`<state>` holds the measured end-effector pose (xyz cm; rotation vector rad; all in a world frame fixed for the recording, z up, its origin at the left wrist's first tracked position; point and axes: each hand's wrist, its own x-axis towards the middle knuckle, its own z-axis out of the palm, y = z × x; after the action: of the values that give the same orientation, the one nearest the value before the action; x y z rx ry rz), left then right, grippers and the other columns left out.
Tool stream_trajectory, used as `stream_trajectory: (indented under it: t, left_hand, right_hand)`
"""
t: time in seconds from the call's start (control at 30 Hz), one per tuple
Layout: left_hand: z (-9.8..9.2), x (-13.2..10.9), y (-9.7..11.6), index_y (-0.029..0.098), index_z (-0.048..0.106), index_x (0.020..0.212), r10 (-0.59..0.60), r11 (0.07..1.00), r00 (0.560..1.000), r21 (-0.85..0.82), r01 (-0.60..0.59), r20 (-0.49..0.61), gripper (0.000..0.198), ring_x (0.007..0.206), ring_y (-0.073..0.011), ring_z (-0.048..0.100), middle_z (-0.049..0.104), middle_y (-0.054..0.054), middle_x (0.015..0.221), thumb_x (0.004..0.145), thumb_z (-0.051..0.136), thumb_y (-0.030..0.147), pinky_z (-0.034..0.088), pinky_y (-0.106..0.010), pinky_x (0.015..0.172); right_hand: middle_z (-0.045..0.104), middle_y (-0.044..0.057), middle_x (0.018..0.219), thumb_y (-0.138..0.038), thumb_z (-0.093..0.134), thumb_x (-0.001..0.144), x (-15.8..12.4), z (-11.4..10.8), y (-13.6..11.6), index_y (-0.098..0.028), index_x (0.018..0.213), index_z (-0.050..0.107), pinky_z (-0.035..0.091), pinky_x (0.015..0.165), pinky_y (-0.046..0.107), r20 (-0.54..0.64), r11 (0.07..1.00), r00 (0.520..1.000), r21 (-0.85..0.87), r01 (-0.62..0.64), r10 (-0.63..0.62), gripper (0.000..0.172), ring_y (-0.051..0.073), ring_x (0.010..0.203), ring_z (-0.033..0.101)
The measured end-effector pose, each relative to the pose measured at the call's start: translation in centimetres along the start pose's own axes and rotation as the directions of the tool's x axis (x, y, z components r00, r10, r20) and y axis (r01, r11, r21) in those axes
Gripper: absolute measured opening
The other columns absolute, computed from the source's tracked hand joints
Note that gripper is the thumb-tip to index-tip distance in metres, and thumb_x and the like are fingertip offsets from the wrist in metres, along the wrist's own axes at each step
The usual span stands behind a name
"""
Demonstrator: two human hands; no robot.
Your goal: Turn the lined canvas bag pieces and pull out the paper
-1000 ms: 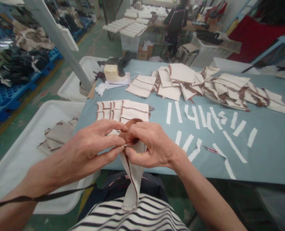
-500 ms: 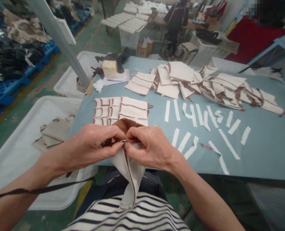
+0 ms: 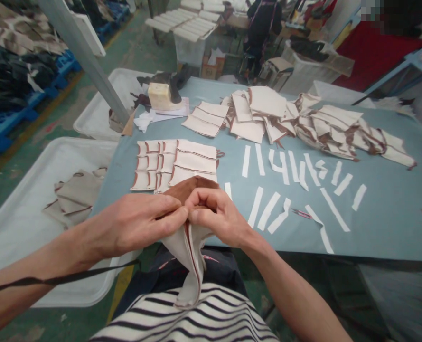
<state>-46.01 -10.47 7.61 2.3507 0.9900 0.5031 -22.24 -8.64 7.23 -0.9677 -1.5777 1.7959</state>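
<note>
Between my hands hangs an off-white fabric piece (image 3: 182, 254) with a brown lining and a dark red-brown seam down its middle. My left hand (image 3: 139, 221) pinches its upper edge from the left, thumb and forefinger pressed together. From the other side my right hand (image 3: 220, 213) pinches the same edge, its fingertips touching those of the left. The exact spot under the fingertips is hidden. Just beyond the hands, on the blue-grey table (image 3: 228, 266), lie overlapping stacked fabric pieces (image 3: 194, 156) with brown edges.
White strips (image 3: 267, 211) are scattered across the table's middle, with small thread snips (image 3: 302, 213) among them. A heap of sewn pieces (image 3: 267, 104) lies along the back. At left stands a white plastic bin (image 3: 29, 190) holding fabric. A person (image 3: 262, 28) is in the background.
My fingertips have drawn closer together on the fabric's edge, and the left thumb now covers the pinched spot. The view has shifted slightly.
</note>
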Motion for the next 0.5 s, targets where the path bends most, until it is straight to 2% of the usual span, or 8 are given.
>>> stream_trajectory:
  t: [0.03,0.1,0.17,0.2,0.27,0.33,0.43,0.5]
  left_hand:
    - [0.1,0.1,0.0,0.026,0.073,0.098,0.001,1.0,1.0,0.016,-0.002,0.019,0.017,0.065,-0.0139,0.069,0.074,0.005,0.076,0.107,0.059,0.024,0.048,-0.021,0.061]
    - [0.2,0.4,0.2,0.025,0.072,0.105,0.101,0.99,0.995,0.1,-0.102,0.015,0.017,0.07,-0.0153,0.073,0.079,0.002,0.086,0.107,0.056,0.02,0.049,-0.022,0.062]
    - [0.4,0.7,0.7,0.024,0.07,0.117,0.224,0.967,0.973,0.138,-0.215,-0.052,0.023,0.082,-0.0187,0.077,0.082,-0.004,0.101,0.105,0.053,0.014,0.053,-0.025,0.068]
    - [0.4,0.8,1.1,0.024,0.068,0.121,0.251,0.962,0.963,0.14,-0.235,-0.103,0.027,0.085,-0.0191,0.078,0.083,-0.005,0.103,0.103,0.052,0.011,0.054,-0.025,0.07]
    - [0.3,1.0,2.0,0.024,0.065,0.12,0.204,0.976,0.959,0.117,-0.184,-0.195,0.028,0.079,-0.0168,0.077,0.081,-0.003,0.096,0.099,0.056,0.009,0.053,-0.024,0.069]
    - [0.0,1.1,2.8,0.023,0.065,0.115,0.091,0.995,0.97,0.06,-0.079,-0.225,0.023,0.068,-0.0134,0.071,0.077,0.002,0.085,0.095,0.061,0.012,0.05,-0.021,0.063]
    - [-0.9,1.5,3.3,0.022,0.067,0.103,-0.023,0.997,0.996,-0.073,0.016,-0.091,0.011,0.06,-0.011,0.063,0.071,0.006,0.076,0.102,0.056,0.021,0.045,-0.02,0.059]
    - [-1.5,2.0,3.2,0.021,0.066,0.093,-0.031,0.994,1.0,-0.104,0.031,0.003,0.024,0.059,-0.0107,0.06,0.067,0.006,0.072,0.109,0.048,0.024,0.042,-0.021,0.059]
  right_hand:
    - [0.055,-0.003,0.066,-0.037,0.062,0.074,0.1,-0.1,0.1,-0.02,0.073,0.061,0.034,0.055,0.023,0.014,0.999,1.0,0.05,-0.014,0.013,0.016,0.012,0.06,0.042]
    - [0.055,-0.002,0.064,-0.039,0.062,0.073,0.1,-0.3,0.2,-0.021,0.072,0.06,0.033,0.053,0.024,0.015,0.995,1.0,0.097,-0.026,0.025,0.018,0.012,0.059,0.042]
    - [0.052,-0.004,0.062,-0.038,0.062,0.074,0.0,-0.5,0.1,-0.021,0.072,0.06,0.03,0.05,0.024,0.008,0.997,0.999,0.069,-0.031,0.031,0.018,0.011,0.056,0.04]
    - [0.05,-0.005,0.061,-0.037,0.061,0.075,-0.1,-0.5,0.0,-0.021,0.073,0.06,0.029,0.049,0.023,0.001,0.999,1.0,0.034,-0.013,0.013,0.016,0.01,0.055,0.039]
    - [0.051,-0.006,0.062,-0.03,0.059,0.077,-0.5,-0.7,-0.4,-0.02,0.074,0.061,0.029,0.049,0.022,-0.02,0.995,0.997,-0.069,0.078,-0.079,0.011,0.009,0.054,0.038]
    - [0.056,-0.005,0.064,-0.023,0.057,0.078,-1.0,-0.9,-0.8,-0.02,0.075,0.061,0.032,0.052,0.022,-0.034,0.959,0.977,-0.199,0.201,-0.212,0.006,0.009,0.055,0.043]
    - [0.061,-0.004,0.066,-0.017,0.056,0.081,-1.5,-1.2,-1.3,-0.02,0.076,0.063,0.036,0.057,0.023,-0.032,0.844,0.921,-0.414,0.342,-0.389,0.008,0.009,0.057,0.05]
    - [0.065,-0.003,0.068,-0.015,0.056,0.083,-1.6,-1.4,-1.5,-0.019,0.078,0.065,0.038,0.06,0.024,-0.015,0.757,0.882,-0.52,0.395,-0.471,0.011,0.01,0.059,0.053]
